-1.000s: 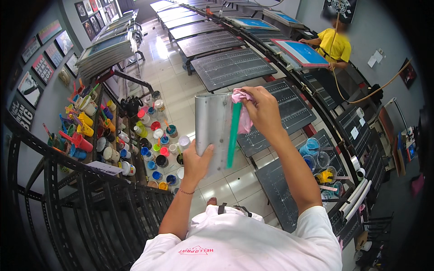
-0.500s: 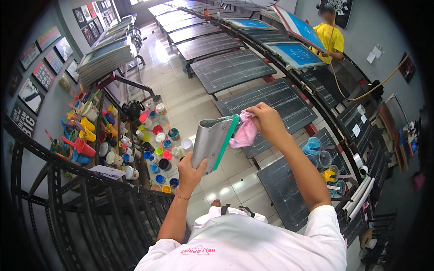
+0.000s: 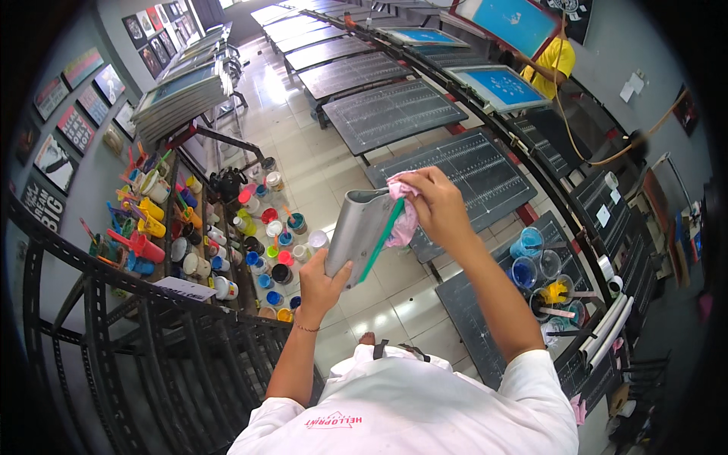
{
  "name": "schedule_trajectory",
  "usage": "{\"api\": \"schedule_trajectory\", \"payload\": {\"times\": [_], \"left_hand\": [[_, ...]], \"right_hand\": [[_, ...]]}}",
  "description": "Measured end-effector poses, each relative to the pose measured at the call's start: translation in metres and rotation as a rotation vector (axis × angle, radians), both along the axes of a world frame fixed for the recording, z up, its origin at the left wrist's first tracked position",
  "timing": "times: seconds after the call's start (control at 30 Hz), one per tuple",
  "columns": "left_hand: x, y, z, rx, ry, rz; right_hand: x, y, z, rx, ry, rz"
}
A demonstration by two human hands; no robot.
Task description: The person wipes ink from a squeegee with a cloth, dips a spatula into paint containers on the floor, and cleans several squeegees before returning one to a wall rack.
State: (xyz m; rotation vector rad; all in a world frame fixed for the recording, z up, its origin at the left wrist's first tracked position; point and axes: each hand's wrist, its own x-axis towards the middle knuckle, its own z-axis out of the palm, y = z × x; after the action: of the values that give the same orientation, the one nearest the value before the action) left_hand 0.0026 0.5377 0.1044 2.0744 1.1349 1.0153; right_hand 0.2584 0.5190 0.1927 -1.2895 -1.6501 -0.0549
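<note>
My left hand grips the lower end of a metal squeegee with a green rubber blade, held tilted in front of me. A pink cloth is pressed against the squeegee's upper end by my right hand. Both hands are raised over the tiled floor, between a shelf of ink pots on my left and dark printing tables on my right.
Many coloured ink pots stand on the floor and shelves at left. Dark print tables run along the right, with blue pots on one. A person in a yellow shirt handles a blue screen frame far right. A black metal rack is beside me.
The squeegee has come lower and tilted over from upright. My right hand with the pink cloth has slid along its upper end. The person in yellow has lifted a screen frame.
</note>
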Motion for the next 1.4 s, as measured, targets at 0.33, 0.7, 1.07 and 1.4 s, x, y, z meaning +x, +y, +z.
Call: {"api": "schedule_trajectory", "payload": {"times": [0.33, 0.7, 1.07, 1.4], "left_hand": [[0.035, 0.001, 0.01, -0.218, -0.348, 0.073], [0.052, 0.012, 0.038, -0.302, -0.586, 0.081], [0.058, 0.019, 0.028, -0.487, -0.899, 0.056], [0.044, 0.044, 0.017, -0.965, -1.295, -0.16]], "right_hand": [[-0.002, 0.013, -0.01, -0.009, 0.261, -0.032], [-0.038, -0.051, -0.092, -0.076, 0.141, -0.066], [-0.036, -0.045, -0.07, -0.114, 0.024, -0.112], [-0.021, -0.085, -0.097, -0.244, 0.18, -0.188]]}}
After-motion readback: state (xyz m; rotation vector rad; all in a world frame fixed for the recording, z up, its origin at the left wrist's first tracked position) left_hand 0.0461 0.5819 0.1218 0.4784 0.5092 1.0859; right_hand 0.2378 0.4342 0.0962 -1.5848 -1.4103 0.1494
